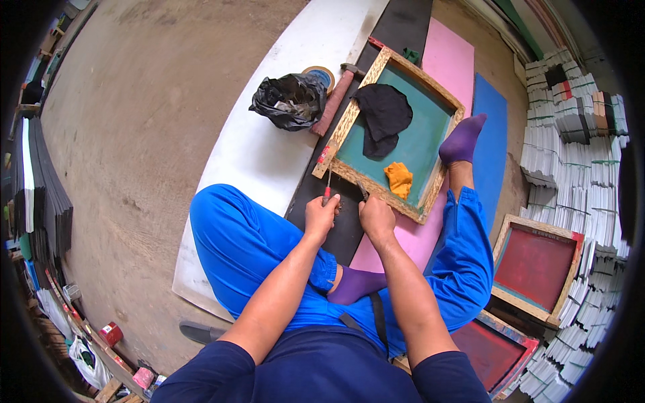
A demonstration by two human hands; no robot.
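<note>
My left hand (pixel 321 216) is closed round a red-handled screwdriver (pixel 327 193), its thin shaft pointing at the near left corner of a wooden frame. My right hand (pixel 377 216) is wrapped round a dark metal tool (pixel 363 191); only its tip shows, by the frame's near edge, and its kind is hidden. The wooden screen-printing frame (pixel 383 190) lies tilted in front of me, with green mesh (pixel 423 114) stretched across it. A black cloth (pixel 384 114) and a small orange cloth (pixel 399 178) rest on the mesh.
Left of the frame are a hammer (pixel 334 102) with a wrapped handle, a black plastic bag (pixel 289 104) and a tape roll (pixel 322 75). White, black, pink (pixel 451 50) and blue sheets cover the floor. Red-mesh frames (pixel 534 265) and stacked paper bundles (pixel 571 161) stand right.
</note>
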